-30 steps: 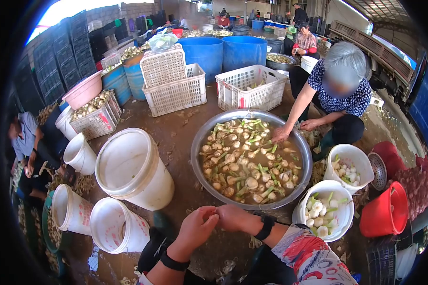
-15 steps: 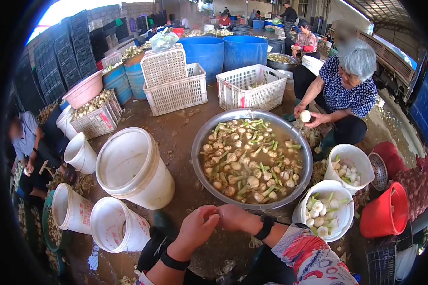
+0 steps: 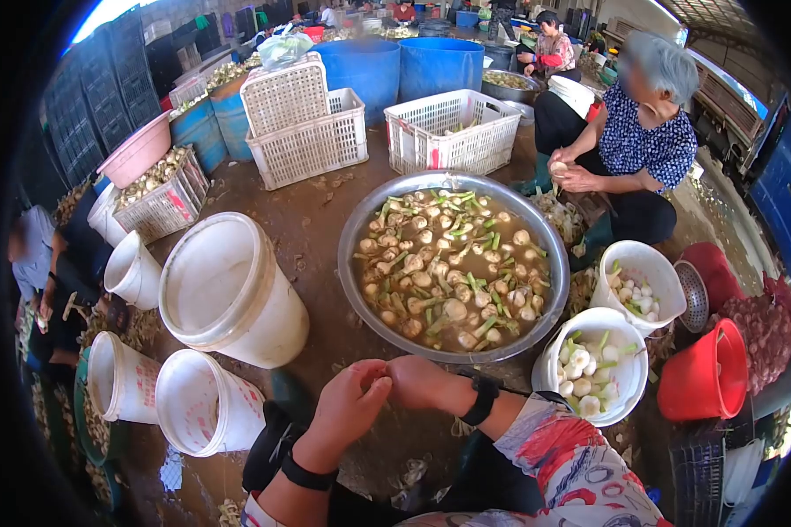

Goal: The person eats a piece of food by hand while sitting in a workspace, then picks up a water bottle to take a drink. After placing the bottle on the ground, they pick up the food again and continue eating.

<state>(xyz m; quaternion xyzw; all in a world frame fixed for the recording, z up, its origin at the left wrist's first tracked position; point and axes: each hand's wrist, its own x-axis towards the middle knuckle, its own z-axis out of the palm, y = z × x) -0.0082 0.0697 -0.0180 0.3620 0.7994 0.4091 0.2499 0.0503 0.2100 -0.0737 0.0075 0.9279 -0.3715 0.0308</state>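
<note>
My left hand [image 3: 350, 406] is curled closed, with its thumb and fingertips close to my right hand [image 3: 420, 384]. The right one is closed too, and its fingers point away from me. Whatever lies between the fingers is hidden. Both hands meet just in front of a wide metal basin [image 3: 353, 303]. In its murky water float several garlic bulbs [image 3: 454, 309] with green stem pieces. Right of my right wrist stands a white bucket [image 3: 545, 379] with peeled white garlic bulbs [image 3: 580, 358] in it.
A co-worker [image 3: 646, 132] sits at the basin's far right, handling a garlic bulb. White buckets [image 3: 237, 290] stand on the left. Plastic crates [image 3: 453, 145] and blue barrels [image 3: 439, 70] are beyond the basin. A red bucket [image 3: 696, 386] and a red mesh sack [image 3: 760, 338] stand right.
The view has tilted, so the basin and buckets sit higher and slightly left. My hands stay close together. The co-worker has turned their head and lowered the bulb.
</note>
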